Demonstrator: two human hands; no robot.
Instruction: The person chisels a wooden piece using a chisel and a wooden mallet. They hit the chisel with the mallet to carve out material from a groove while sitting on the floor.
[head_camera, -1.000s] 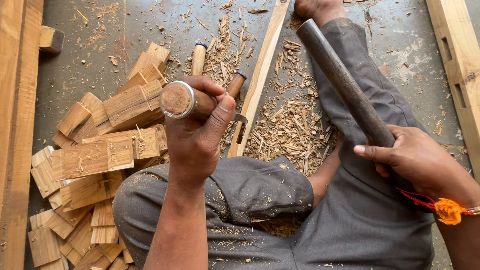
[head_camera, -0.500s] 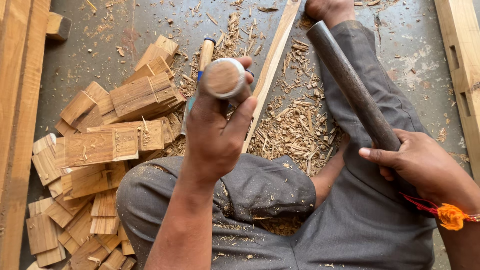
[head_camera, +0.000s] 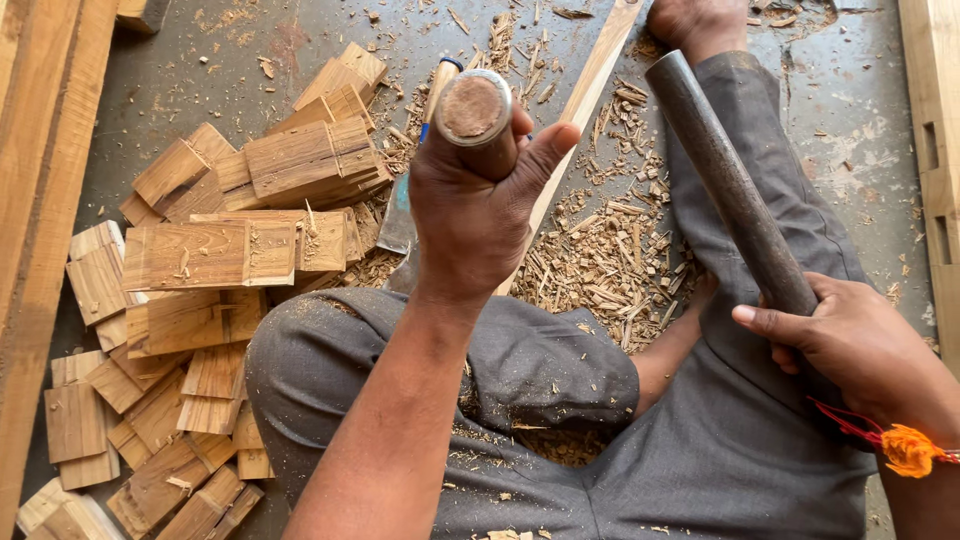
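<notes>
Head view, looking down at a seated person's lap and the floor (head_camera: 200, 60). Left hand (head_camera: 470, 215): fingers clamped round a wooden-handled tool (head_camera: 476, 110), butt end up toward the camera, raised above the left knee. Right hand (head_camera: 850, 345): fingers wrapped round the near end of a long dark rod (head_camera: 725, 185), which lies along the right leg, far end near the foot. Second chisel (head_camera: 420, 150), pale handle with a blue ferrule, lies on the floor just beyond the left hand, blade partly hidden. Long thin wood strip (head_camera: 590, 90) runs diagonally from far right toward the left hand. Stack of short wooden blocks (head_camera: 220, 255) at left; chips and shavings (head_camera: 610, 260) between the legs. Step, judged: tool lifted clear of the strip, between cuts; resuming would call for setting its edge on the wood. Packages, labels, signs: none visible.
</notes>
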